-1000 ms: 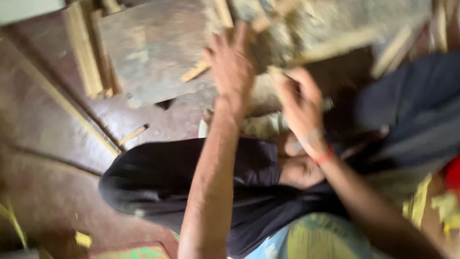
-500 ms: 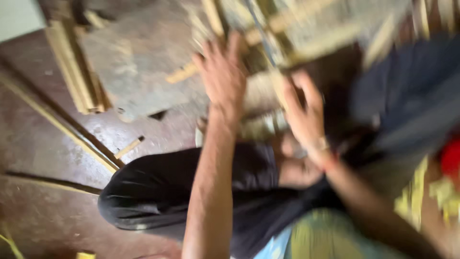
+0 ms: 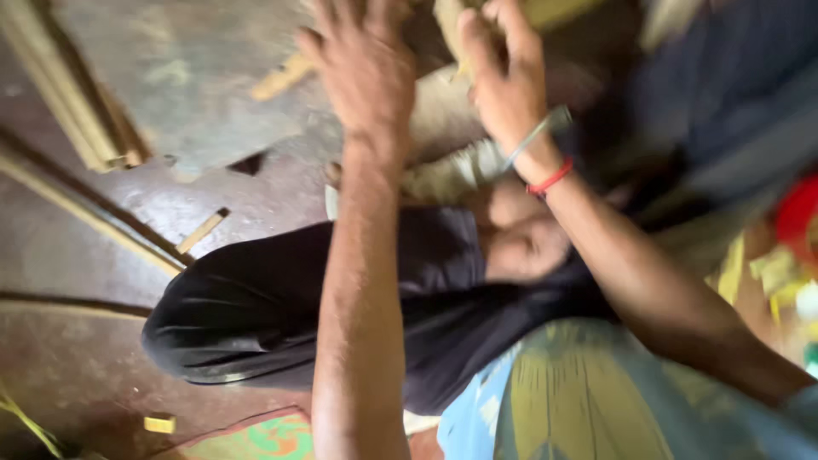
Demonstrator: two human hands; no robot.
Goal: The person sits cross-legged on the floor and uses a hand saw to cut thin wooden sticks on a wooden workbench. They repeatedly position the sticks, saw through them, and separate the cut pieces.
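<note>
Wooden grey board (image 3: pixel 196 94) on the reddish floor (image 3: pixel 68 255) fills more of the view than a moment ago, with both hands now at the top edge. The left hand (image 3: pixel 366 72) lies spread on it, fingers apart. The right hand (image 3: pixel 503 81) curls around a pale wood strip (image 3: pixel 456 34), its long axis blurred. A small offcut (image 3: pixel 202 231) lies slantwise nearby.

I have both arms stretched forward, left hand (image 3: pixel 366 72) flat with fingers spread, right hand (image 3: pixel 503 72) curled, wrist bent.
</note>
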